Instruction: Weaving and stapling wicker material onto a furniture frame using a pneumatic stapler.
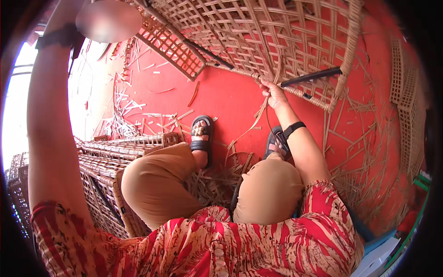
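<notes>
A large woven cane panel [258, 32] with a wrapped rim and dark metal bars stands tilted in front of me. At its lower rim my right hand [275, 96] is closed, its fingers pinching a cane strip [251, 128] that hangs toward the floor. More strips fan up from this spot into the weave. My left arm reaches far up at the left; just past its dark wristband, a bit of my left hand [67, 13] shows at the picture's edge. Its fingers are out of sight, so what they touch is hidden.
Woven cane pieces [115, 168] are stacked beside my left leg. Cane scraps [122, 111] litter the red floor [230, 94], also around my sandalled feet. More woven panels [406, 101] stand at the far right. A blurred oval covers something at the upper left.
</notes>
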`<state>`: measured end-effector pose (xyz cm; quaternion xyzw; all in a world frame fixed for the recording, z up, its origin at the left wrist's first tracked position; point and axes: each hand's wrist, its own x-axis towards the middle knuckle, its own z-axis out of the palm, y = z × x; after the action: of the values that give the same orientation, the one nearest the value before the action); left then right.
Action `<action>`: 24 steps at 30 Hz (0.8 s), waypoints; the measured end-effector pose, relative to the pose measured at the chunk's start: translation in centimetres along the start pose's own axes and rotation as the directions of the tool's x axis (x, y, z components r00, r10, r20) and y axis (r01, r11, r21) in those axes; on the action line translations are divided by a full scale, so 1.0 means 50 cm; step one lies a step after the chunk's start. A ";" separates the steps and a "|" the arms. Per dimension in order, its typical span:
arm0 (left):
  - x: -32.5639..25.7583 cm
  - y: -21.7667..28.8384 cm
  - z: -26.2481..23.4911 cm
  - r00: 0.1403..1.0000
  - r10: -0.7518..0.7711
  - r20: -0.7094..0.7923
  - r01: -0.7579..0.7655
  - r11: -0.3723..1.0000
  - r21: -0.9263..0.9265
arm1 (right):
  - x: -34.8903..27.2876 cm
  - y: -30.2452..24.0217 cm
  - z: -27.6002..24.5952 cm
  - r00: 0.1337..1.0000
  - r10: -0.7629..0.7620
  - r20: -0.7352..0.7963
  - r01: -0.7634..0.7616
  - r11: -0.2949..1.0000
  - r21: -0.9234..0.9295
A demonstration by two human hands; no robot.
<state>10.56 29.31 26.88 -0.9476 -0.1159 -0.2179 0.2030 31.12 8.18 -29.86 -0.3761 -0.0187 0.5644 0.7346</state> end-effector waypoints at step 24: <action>-0.285 0.203 0.586 0.763 0.195 0.616 0.322 0.712 -0.624 | -0.293 -0.523 0.862 0.511 -0.051 0.858 0.247 -0.947 -0.204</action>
<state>11.87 31.13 -7.17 -0.9615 -0.1218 0.0857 -0.2310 27.64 16.63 21.83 -0.6445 -0.7125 -0.2697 0.0656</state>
